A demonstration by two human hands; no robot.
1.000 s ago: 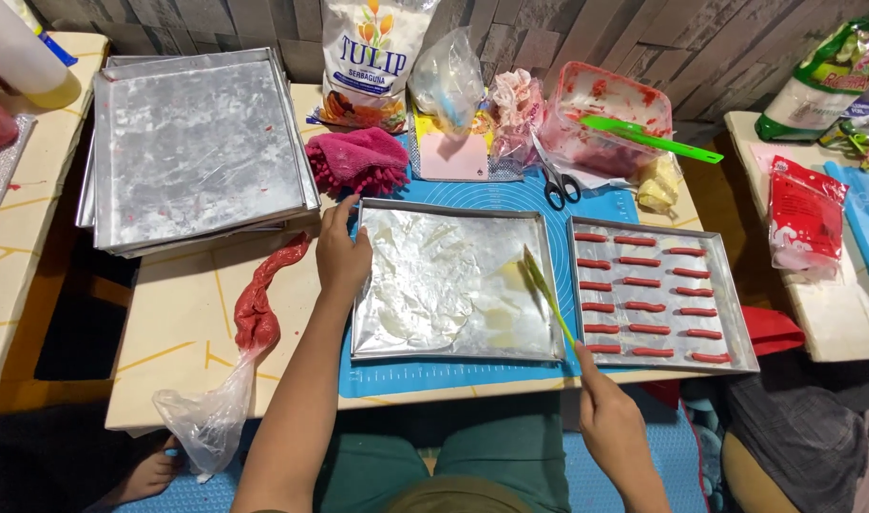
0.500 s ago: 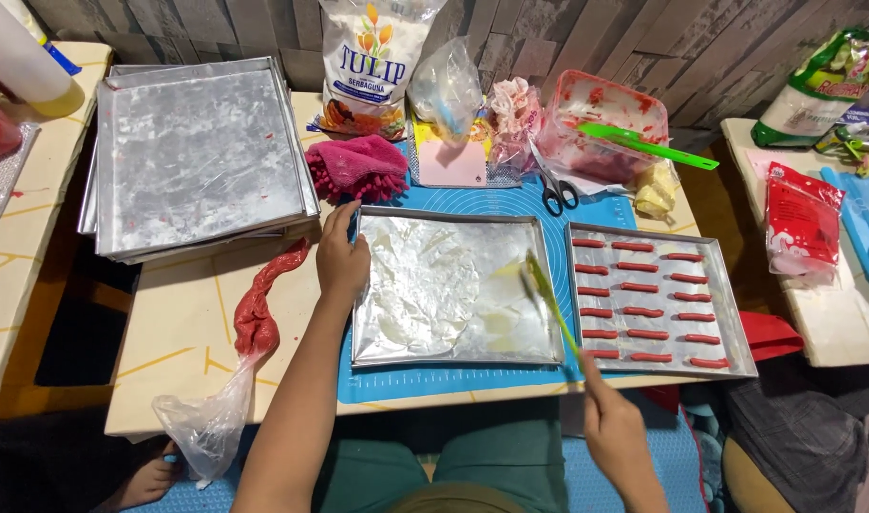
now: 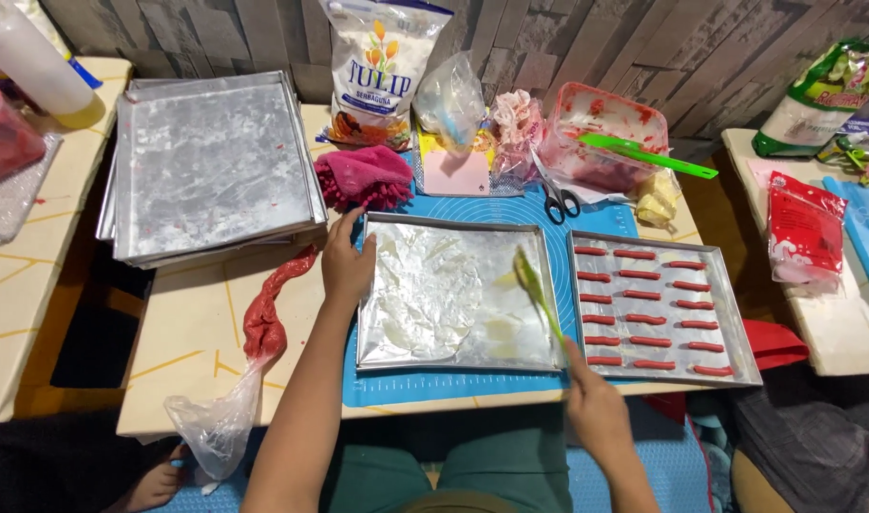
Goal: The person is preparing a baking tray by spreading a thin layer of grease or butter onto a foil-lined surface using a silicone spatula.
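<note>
My right hand grips the green brush | its long axis runs near-right to far-left, bristles on the greased tray, right part | my left hand clasps the tray's far-left edge.

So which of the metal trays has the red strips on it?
The right-hand tray, beside the right hand; the middle tray being brushed and the stacked trays hold none.

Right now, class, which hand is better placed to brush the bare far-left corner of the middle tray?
Right. The right hand already holds the brush, its bristles resting on the middle tray. The left hand has no tool; it grips that tray's far-left edge, steadying it.
</note>
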